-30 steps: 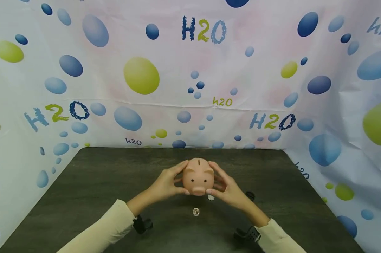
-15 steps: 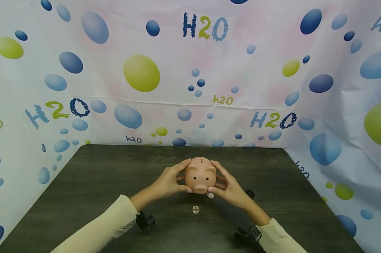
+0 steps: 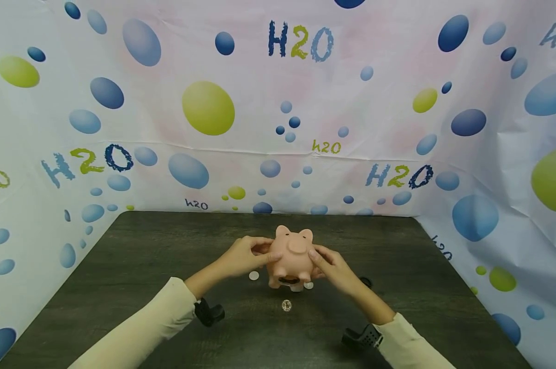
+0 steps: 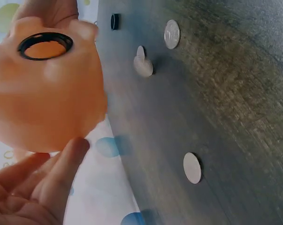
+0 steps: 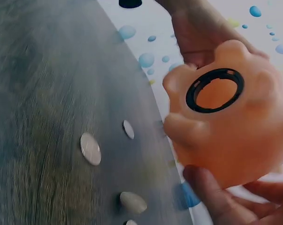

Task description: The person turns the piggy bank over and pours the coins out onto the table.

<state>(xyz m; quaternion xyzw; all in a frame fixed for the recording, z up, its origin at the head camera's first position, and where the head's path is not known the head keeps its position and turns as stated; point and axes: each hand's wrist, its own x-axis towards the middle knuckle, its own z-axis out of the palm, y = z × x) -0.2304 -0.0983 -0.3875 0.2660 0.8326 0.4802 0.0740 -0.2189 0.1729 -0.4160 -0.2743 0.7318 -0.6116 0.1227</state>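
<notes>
A pink piggy bank (image 3: pixel 296 256) is held up over the dark table, tipped back so that its snout faces upward and its feet point toward me. My left hand (image 3: pixel 243 257) grips its left side and my right hand (image 3: pixel 335 266) its right side, thumbs at the front. In the right wrist view, a black ring (image 5: pixel 191 97) rims the uncovered round hole in its belly. Below lie several coins: a patterned coin (image 3: pixel 286 305) in front, a silver coin (image 3: pixel 254 275) to the left and another coin (image 3: pixel 308 285) near the right foot.
A small round black cap (image 3: pixel 365 282) lies on the table (image 3: pixel 144 266) behind my right wrist. A black strap device is on each wrist. Behind and beside the table hangs a white cloth (image 3: pixel 241 51) printed with coloured dots and H2O lettering.
The piggy bank has tipped backward between my hands: its top slot has gone from sight and its feet and belly hole now show. A coin at the left has come into view.
</notes>
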